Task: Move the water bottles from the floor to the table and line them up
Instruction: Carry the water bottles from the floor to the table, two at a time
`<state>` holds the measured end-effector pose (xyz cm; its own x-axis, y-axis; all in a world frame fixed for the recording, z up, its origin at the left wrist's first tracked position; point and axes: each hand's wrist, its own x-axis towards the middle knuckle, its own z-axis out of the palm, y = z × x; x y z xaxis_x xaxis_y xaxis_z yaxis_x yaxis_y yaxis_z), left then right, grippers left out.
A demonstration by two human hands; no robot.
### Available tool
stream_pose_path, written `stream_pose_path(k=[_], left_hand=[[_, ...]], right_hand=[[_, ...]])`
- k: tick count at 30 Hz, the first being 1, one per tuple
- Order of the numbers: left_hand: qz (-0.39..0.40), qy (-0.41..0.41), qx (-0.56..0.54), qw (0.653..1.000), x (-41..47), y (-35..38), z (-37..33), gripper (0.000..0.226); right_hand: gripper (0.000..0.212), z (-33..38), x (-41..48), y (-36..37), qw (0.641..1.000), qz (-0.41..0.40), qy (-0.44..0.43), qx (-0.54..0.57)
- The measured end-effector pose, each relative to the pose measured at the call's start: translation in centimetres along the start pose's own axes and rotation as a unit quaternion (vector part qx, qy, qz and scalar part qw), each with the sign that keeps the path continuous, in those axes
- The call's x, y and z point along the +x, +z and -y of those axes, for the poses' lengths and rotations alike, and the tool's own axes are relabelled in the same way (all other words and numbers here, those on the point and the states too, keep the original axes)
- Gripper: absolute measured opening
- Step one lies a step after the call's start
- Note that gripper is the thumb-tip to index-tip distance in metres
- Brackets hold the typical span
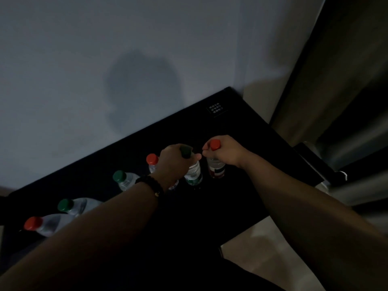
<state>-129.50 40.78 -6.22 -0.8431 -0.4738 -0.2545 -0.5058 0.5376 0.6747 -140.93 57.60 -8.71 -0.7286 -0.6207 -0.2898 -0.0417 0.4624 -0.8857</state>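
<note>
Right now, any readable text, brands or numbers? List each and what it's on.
Sticker on the black table: three white lines, too blurred to read.
Label on the green-capped bottle in the left hand: green band, text illegible.
Label on the red-capped bottle in the right hand: red and dark bands, text illegible.
Nothing quotable.

Desk (247, 196): runs diagonally from lower left to right of centre, far edge against the wall (84, 59) that fills the upper left.

On the desk, a row of six from lower left towards centre: first bottle (50, 225), second bottle (79, 206), third bottle (128, 181), fourth bottle (152, 166), fifth bottle (194, 173), sixth bottle (216, 169). The fifth and sixth stand just beside each other.

Left hand (176, 160): on top of the fifth bottle, gripping its neck.

Right hand (226, 152): on top of the sixth bottle, gripping its cap.

Label (217, 109): at the desk's far corner, above the sixth bottle.

Floor (262, 248): lower right, below the desk's near edge.
</note>
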Motion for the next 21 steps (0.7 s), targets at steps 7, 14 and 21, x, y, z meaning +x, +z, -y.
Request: stream_pose_path(k=[7, 14, 21], left_hand=[[0.027, -0.014, 0.03, 0.999, 0.0, 0.4, 0.1, 0.043], [0.048, -0.004, 0.068, 0.997, 0.0, 0.4, -0.3, 0.051], [0.058, 0.028, 0.117, 0.991, -0.9, 0.2, -0.7, 0.069]], right_hand=[[0.023, -0.4, -0.2, 0.0, 1.0, -0.012, 0.001, -0.016], [0.035, -0.2, -0.3, -0.3, 0.999, -0.017, 0.004, -0.042], [0.04, 1.4, -1.2, -0.8, 0.998, -0.015, -0.007, -0.056]])
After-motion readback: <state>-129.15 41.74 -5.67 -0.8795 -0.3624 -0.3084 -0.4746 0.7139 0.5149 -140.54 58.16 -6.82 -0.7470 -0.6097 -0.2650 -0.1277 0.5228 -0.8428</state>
